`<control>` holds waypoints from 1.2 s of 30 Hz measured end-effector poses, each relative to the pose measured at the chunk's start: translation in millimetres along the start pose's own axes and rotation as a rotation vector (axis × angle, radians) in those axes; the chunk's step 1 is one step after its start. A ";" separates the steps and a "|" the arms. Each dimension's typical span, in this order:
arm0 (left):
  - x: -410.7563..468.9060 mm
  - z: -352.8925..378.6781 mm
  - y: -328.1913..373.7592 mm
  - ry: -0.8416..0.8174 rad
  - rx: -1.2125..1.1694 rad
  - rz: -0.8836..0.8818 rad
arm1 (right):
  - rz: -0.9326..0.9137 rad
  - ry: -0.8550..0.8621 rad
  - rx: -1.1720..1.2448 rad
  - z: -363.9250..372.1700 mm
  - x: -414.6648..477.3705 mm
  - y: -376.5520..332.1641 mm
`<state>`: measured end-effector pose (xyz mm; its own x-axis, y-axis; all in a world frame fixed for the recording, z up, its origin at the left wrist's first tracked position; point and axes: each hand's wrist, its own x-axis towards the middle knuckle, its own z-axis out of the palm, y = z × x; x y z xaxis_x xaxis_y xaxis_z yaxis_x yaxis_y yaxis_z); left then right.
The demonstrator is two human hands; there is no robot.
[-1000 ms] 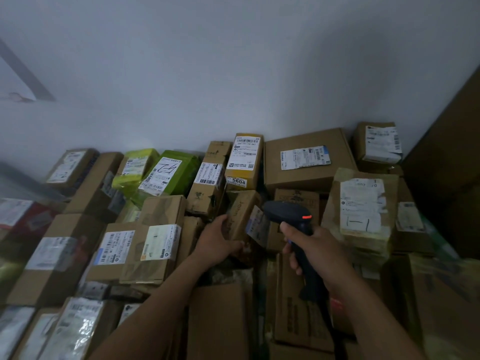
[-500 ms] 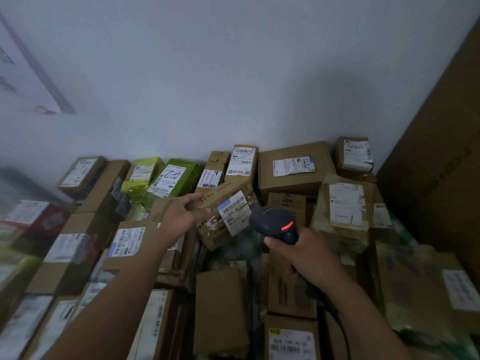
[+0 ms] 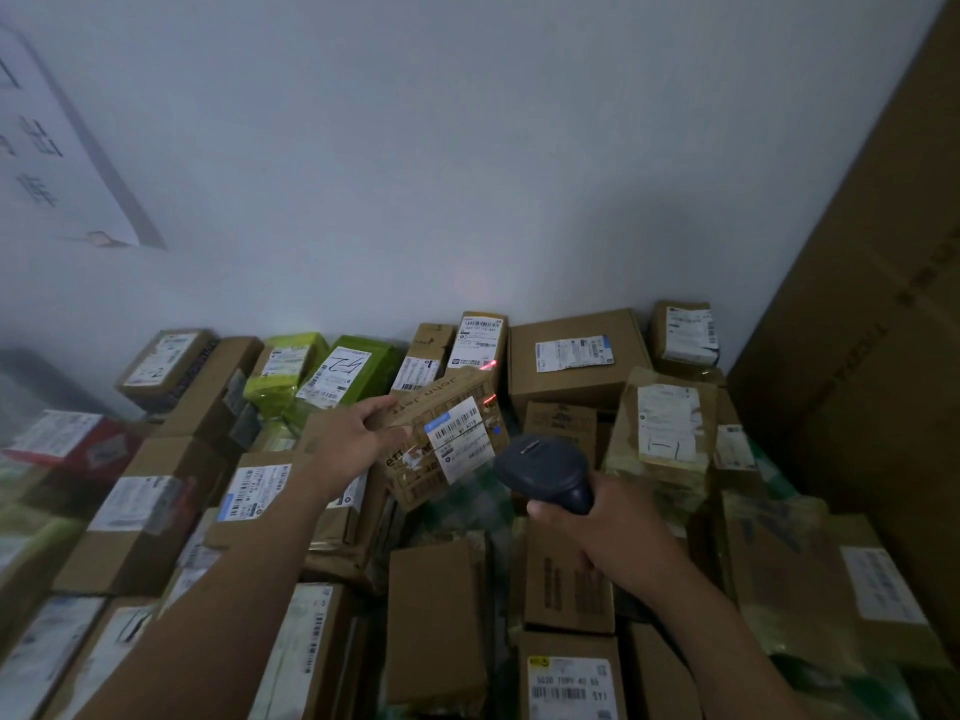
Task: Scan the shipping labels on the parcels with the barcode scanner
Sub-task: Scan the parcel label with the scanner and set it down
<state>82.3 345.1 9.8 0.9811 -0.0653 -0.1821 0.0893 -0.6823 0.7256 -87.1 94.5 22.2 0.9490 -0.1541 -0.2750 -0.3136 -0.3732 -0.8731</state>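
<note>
My left grip is curled round the left end of a small cardboard parcel, thumb on its front face and fingers over the top edge, holding it tilted above the pile. The parcel's white shipping label faces me, barcode uppermost. A short red streak of light lies on the parcel's upper right corner, just beside the label rather than across the bars.

My right grip is closed round the handle of the dark barcode scanner. Its rounded head points up and left at the held parcel and sits close under the label's lower right corner (I cannot tell whether they touch).

Behind the parcel stands a tall narrow box against the wall, and a second red mark falls near the bottom of its label. Left of it lie two green packets, one with handwriting on its label. To its right is a wide brown box with a label on top, and nearer me a taped parcel with a hand-marked label.

More labelled parcels crowd every side, among them a box with a barcode label at the bottom edge. A pale wall rises behind, a printed sheet hangs on it at left, and a big cardboard carton fills the right.
</note>
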 end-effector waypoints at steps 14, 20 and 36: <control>-8.8 18.2 13.5 0.028 0.095 0.061 | 0.016 -0.030 0.004 -0.1 7.4 4.8; -4.9 51.2 -0.4 0.030 0.135 -0.035 | 0.037 0.053 0.132 -6.6 17.7 15.0; 11.9 101.9 -45.5 -0.435 0.287 -0.206 | 0.108 -0.007 0.117 1.5 45.6 38.9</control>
<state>72.5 301.2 -93.0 0.7818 -0.1629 -0.6019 0.1614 -0.8795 0.4476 -56.0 74.3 -25.0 0.9105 -0.1805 -0.3721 -0.4080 -0.2452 -0.8794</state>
